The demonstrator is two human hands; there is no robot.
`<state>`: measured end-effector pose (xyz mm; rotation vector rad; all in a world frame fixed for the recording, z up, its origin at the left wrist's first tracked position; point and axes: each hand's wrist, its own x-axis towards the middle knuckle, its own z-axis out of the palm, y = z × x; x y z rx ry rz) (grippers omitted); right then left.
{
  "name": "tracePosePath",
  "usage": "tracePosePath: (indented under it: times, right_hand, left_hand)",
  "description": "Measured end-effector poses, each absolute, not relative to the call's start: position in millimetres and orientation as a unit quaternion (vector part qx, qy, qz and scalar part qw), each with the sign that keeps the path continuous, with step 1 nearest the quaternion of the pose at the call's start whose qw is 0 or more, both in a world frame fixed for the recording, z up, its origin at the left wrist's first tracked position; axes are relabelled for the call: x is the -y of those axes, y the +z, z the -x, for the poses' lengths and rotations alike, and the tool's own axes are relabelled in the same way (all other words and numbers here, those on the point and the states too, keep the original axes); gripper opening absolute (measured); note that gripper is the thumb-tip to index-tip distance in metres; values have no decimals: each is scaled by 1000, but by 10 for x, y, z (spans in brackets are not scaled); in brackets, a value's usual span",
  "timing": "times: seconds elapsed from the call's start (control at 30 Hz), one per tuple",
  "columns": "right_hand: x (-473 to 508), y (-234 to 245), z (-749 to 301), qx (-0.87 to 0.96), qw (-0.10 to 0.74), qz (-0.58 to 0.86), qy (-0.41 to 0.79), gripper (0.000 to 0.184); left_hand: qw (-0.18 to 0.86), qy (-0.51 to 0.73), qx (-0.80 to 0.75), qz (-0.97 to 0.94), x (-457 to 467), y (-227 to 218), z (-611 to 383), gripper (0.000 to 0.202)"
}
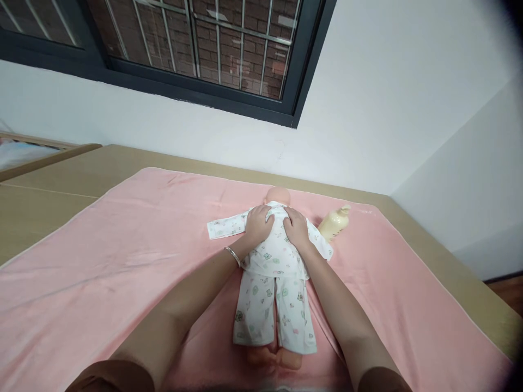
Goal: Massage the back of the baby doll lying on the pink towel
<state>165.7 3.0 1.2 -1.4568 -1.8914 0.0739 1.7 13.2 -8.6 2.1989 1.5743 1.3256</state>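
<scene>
A baby doll (278,196) lies stretched out on a pink blanket, its bare head toward the wall and its feet toward me. It wears a white printed top (274,253) and matching trousers (255,310). My left hand (259,223) rests flat on the upper left of the top, by the shoulder. On the other shoulder lies my right hand (296,226), its fingers also extended and holding nothing. Between the two hands a strip of the top shows. The doll's sleeves spread out to both sides, and its feet (289,359) stick out below the trousers.
A pale yellow pump bottle (335,222) lies tilted beside the right sleeve. The pink blanket (134,234) covers much of a wooden surface (412,223). Behind it stand a white wall (347,141) and a dark-framed window (292,109). A wooden rail (53,159) is at far left.
</scene>
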Motion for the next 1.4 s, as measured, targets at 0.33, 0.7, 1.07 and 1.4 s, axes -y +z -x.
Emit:
tracePosePath:
  times: [0.33, 0.7, 1.07, 1.4]
  right_hand:
    - [17, 54, -1622, 725, 366, 583, 26, 45]
    - [85, 103, -1584, 723, 336, 604, 10, 45]
    - [87, 77, -1620, 751, 330, 569, -47, 44]
    - [77, 96, -1611, 738, 318, 593, -46, 45]
  left_hand:
    - [42, 432, -544, -718, -102, -64, -35, 29]
    - [12, 403, -571, -715, -93, -72, -48, 33]
    - [-13, 408, -491, -770, -48, -37, -22, 27]
    - [2, 405, -480, -778, -140, -55, -2, 31]
